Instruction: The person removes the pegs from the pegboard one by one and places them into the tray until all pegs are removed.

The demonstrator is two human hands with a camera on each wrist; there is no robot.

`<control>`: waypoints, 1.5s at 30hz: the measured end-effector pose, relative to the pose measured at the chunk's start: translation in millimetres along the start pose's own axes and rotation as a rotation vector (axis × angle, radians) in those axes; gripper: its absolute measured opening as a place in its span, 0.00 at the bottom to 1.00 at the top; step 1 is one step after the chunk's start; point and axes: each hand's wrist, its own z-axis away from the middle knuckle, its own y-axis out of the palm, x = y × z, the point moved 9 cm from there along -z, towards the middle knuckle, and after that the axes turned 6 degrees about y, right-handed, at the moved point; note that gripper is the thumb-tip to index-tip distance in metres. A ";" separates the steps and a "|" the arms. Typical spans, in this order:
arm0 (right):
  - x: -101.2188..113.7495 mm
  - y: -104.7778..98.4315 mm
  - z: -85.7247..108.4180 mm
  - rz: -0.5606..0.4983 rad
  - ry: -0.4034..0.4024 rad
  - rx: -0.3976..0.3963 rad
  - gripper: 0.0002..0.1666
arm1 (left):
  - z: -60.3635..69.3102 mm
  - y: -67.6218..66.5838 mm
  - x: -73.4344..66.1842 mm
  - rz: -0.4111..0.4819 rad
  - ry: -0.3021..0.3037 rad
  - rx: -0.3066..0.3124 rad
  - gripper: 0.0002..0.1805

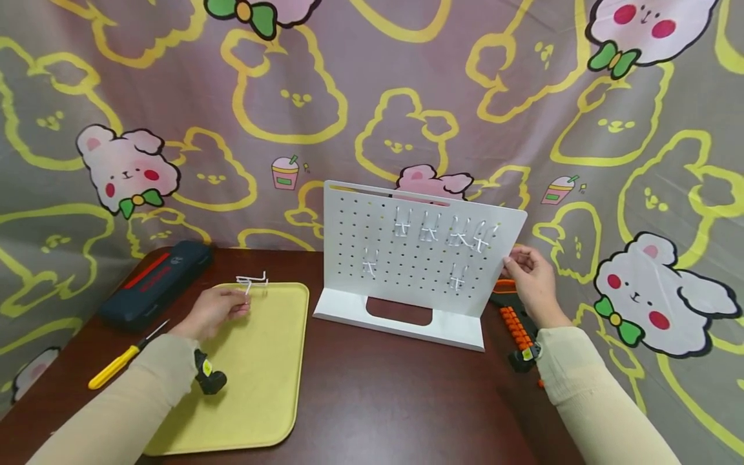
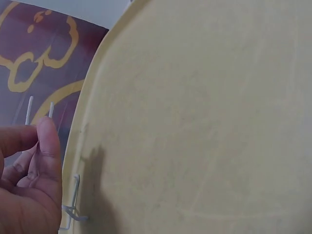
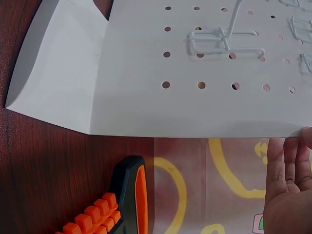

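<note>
A white pegboard [image 1: 424, 258] stands on its base with several white wire hooks [image 1: 429, 227] hung on it. My right hand [image 1: 537, 287] holds the board's right edge, thumb at the front and fingers behind; the right wrist view shows this hand [image 3: 290, 195] at the edge. Over the far end of the yellow tray [image 1: 261, 361], my left hand [image 1: 215, 310] pinches a white wire hook [image 1: 247, 284]. Two prongs of that held hook [image 2: 29, 111] rise above the fingertips in the left wrist view, where another hook [image 2: 74, 207] lies by the tray's rim.
Left of the tray are a dark case [image 1: 157, 284] with a red strip and a yellow-handled screwdriver [image 1: 119, 365]. Behind the board's right side lies a black and orange object [image 1: 514, 323] with orange blocks. A patterned cloth [image 1: 192, 155] hangs behind the dark table [image 1: 395, 400].
</note>
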 end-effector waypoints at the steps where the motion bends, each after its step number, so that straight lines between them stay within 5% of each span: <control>1: 0.7 0.1 0.2 0.000 0.000 0.001 0.19 | 0.3 0.1 0.6 -0.004 -0.005 0.003 0.19; 19: 4.7 2.3 1.6 -0.001 -0.004 0.000 0.20 | 1.8 -0.7 10.8 0.041 -0.118 -0.074 0.16; 27: 2.0 2.2 2.4 0.018 0.019 0.005 0.20 | 2.2 1.8 17.5 -0.014 -0.193 -0.034 0.12; 45: 4.3 1.1 4.0 0.013 0.000 -0.017 0.19 | 2.2 5.2 15.8 -0.029 -0.160 0.027 0.17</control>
